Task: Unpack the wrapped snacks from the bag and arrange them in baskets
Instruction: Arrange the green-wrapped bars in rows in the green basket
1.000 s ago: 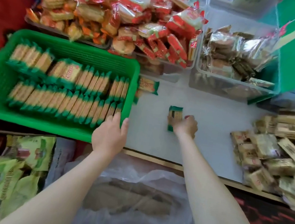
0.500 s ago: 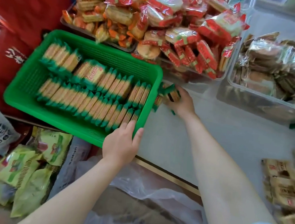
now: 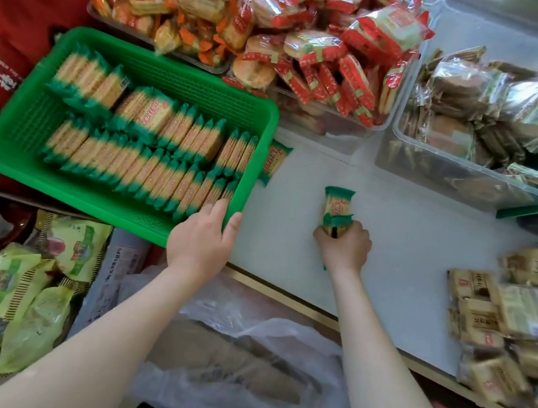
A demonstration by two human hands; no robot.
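White tabletop [image 3: 408,258]: most of the view is taken up by it, with goods ranged round its edges.

Green basket [image 3: 30,122]: set at the tabletop's left, near corner overhanging the front edge. Two rows of green-ended snack packs [image 3: 149,159] are stood on edge inside, tightly side by side; the far left part of the basket floor is left bare.

Clear bins at the back: one is heaped with red-wrapped snacks [image 3: 318,38], the other [image 3: 472,177] is filled with brown, clear-wrapped ones. A loose heap of tan packs [image 3: 515,307] is spread along the right edge.

Clear plastic bag [image 3: 239,355]: seen below the front edge, between the forearms, mouth open; contents cannot be made out.

Left hand [image 3: 202,239]: fingers are hooked over the basket's near right corner, thumb outside the wall; the rim is gripped.

Right hand [image 3: 344,245]: curled on the tabletop round the near end of a green-ended pack [image 3: 337,206], which is pointed away from the person. More than one pack may be held; this cannot be told.

One single pack [image 3: 275,163] is lying just beside the basket's right wall.
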